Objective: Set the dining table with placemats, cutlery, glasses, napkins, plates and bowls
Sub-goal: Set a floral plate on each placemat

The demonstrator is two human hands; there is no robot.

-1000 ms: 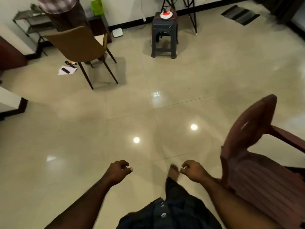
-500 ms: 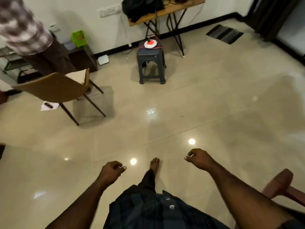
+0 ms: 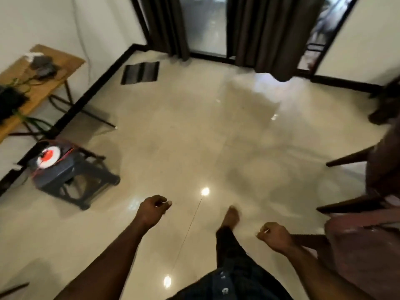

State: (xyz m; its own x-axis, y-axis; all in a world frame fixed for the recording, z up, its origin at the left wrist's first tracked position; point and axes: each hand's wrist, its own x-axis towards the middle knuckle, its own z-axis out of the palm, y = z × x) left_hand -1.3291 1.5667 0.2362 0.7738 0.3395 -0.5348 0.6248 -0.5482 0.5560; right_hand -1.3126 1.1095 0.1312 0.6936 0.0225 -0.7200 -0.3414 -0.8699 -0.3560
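Observation:
No placemat, cutlery, glass, napkin, plate or bowl is in view, and neither is the dining table. My left hand [image 3: 151, 210] hangs over the glossy tiled floor with its fingers loosely curled, holding nothing. My right hand [image 3: 276, 237] hangs lower right, beside a reddish chair [image 3: 368, 252], also loosely curled around nothing. One bare foot [image 3: 231, 216] is on the floor between my hands.
A dark stool [image 3: 73, 178] carrying a white-and-red round object [image 3: 48, 158] stands at the left. Behind it is a wooden side table [image 3: 41, 83] with cables. Dark curtains [image 3: 266, 33] and a doormat [image 3: 140, 72] lie ahead. Dark chair legs [image 3: 350, 156] jut in from the right.
My view has swung right: the stool moved to the left edge, and the other person and tan chair left the view. Curtains and the reddish chair came in. Both hands stay loosely curled.

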